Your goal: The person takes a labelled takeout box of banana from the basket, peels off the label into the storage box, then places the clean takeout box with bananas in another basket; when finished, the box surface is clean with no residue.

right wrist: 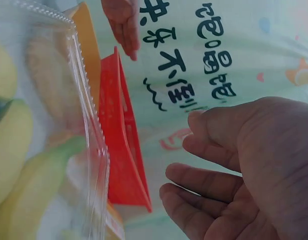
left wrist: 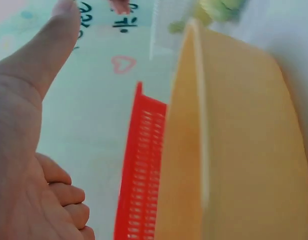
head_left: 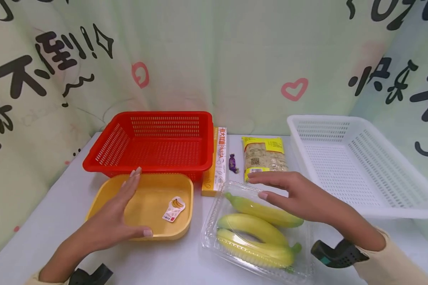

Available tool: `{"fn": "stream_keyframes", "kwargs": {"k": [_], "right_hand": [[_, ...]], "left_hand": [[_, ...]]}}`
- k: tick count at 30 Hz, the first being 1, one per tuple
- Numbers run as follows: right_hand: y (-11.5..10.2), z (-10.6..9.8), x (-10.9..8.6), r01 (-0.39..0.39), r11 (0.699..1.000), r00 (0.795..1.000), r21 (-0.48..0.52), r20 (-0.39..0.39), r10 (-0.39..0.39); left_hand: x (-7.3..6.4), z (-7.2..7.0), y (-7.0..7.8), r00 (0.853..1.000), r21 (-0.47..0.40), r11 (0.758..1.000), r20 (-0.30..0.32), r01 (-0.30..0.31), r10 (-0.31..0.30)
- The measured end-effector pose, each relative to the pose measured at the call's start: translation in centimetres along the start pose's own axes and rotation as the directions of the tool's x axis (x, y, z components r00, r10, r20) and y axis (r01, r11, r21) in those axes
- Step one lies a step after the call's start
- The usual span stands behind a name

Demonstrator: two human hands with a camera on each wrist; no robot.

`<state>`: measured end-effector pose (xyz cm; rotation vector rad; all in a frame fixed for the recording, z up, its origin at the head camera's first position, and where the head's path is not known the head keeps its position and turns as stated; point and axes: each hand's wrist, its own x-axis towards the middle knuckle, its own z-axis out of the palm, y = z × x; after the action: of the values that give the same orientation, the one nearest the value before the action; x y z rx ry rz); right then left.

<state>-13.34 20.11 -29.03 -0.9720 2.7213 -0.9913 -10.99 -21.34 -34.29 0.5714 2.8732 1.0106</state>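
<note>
My left hand (head_left: 110, 215) hovers over the left side of a yellow plastic tray (head_left: 149, 188), its fingers extended and thumb spread. Inside the tray lies a small tag (head_left: 174, 209) with a banana picture. On the right, my right hand (head_left: 303, 194) is above the far edge of a transparent plastic box (head_left: 207, 237), fingers loosely extended and holding nothing. Several yellow-green bananas (head_left: 253, 227) show through the box. From the left wrist, the tray's side wall (left wrist: 249, 130) fills the right of the view; the right wrist view shows the box's crimped rim (right wrist: 96, 135) beside the hand.
A red basket (head_left: 157, 154) stands behind the tray, and a white basket (head_left: 356, 170) is at the right. Between them are a pasta box (head_left: 219, 158), a purple-wrapped candy (head_left: 232, 163) and a yellow-topped food bag (head_left: 264, 154). A printed curtain (head_left: 214, 59) encloses the table.
</note>
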Motion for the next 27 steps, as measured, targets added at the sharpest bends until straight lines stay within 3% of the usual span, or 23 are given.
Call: {"fn": "stream_keyframes", "kwargs": {"k": [7,13,18,23,27], "right_hand": [[1.2,-0.6,-4.4,-0.087,0.994,0.994,-0.068,-0.066,0.083],[2.3,0.4,-7.1,-0.003,0.993,0.992,-0.116,-0.128,-0.012],[3.2,1.0,-9.2,0.005,0.985,0.989,-0.171,-0.148,-0.03],[4.1,1.1,-10.9,-0.025,0.995,0.995,-0.102,-0.103,0.014],[4.7,1.2,-11.5,-0.039,0.999,0.998,0.033,-0.043,0.041]], "left_hand": [[0.3,1.9,1.4,1.0,-0.054,0.999,0.016,0.008,-0.007],[0.9,4.5,2.8,0.996,-0.159,0.987,0.092,0.009,0.006],[1.5,6.0,3.7,0.991,-0.243,0.97,0.12,-0.026,0.057],[2.5,7.2,4.9,0.984,-0.295,0.952,0.125,-0.087,0.128],[3.1,7.9,5.7,0.976,-0.328,0.935,0.12,-0.136,0.184]]}}
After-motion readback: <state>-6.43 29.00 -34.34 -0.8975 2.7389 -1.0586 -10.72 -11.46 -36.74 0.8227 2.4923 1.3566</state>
